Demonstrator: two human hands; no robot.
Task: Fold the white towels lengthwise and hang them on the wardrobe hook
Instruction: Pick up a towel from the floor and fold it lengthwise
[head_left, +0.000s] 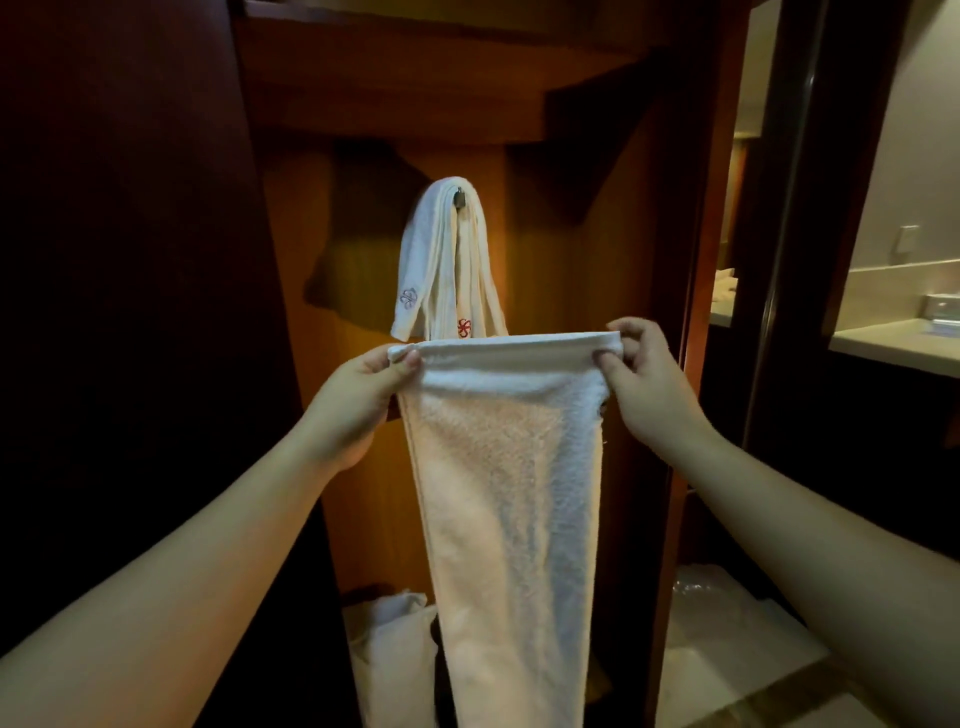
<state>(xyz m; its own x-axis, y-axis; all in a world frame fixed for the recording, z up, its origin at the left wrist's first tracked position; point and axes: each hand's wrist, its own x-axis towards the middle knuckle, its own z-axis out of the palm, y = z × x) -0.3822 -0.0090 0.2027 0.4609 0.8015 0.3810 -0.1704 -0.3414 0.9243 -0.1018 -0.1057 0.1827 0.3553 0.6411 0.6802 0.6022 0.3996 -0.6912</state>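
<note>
A white towel (511, 499) hangs down in front of me, stretched flat along its top hem. My left hand (363, 400) pinches the towel's upper left corner and my right hand (649, 384) pinches its upper right corner. Behind it, inside the wooden wardrobe, folded white towels (441, 260) with small embroidered emblems are draped over a metal hook (460, 197) on the back panel. The held towel sits just below the hanging ones, and its lower end runs out of the frame.
More white cloth (389, 654) lies on the wardrobe floor at lower left. The dark wardrobe door (130, 260) stands to the left. A wooden frame post (696, 312) is on the right, with a pale counter (893, 343) beyond it.
</note>
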